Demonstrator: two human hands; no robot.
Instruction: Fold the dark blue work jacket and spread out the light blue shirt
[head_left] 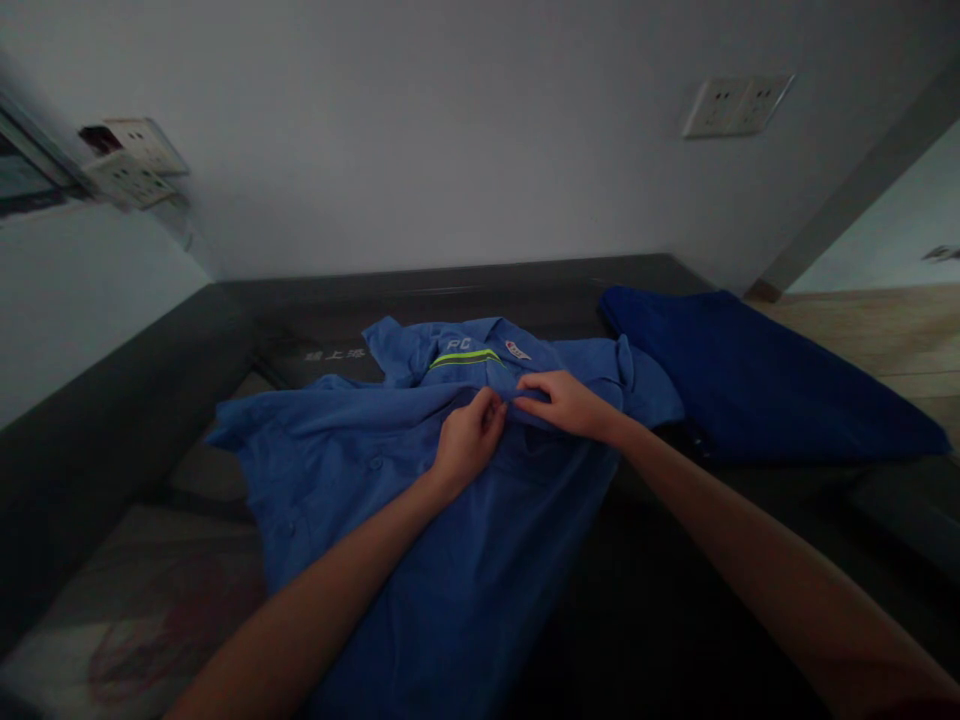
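A blue short-sleeved work shirt (442, 560) lies spread over a dark surface, its upper part toward the wall. On its chest show white letters, a yellow-green stripe and a small red-and-white badge (517, 350). Buttons (376, 464) dot the front flap at the left. My left hand (470, 432) pinches the shirt's cloth near the middle of the front. Close beside it, fingertips almost meeting, my right hand (562, 403) pinches the cloth too. Whatever small part sits between the fingertips is hidden.
A darker blue folded cloth (780, 385) lies to the right of the shirt. Wall sockets (739, 106) are at the upper right, and more sockets (135, 165) at the upper left. A dark raised edge (450, 280) runs along the wall. Wooden floor (892, 330) shows at far right.
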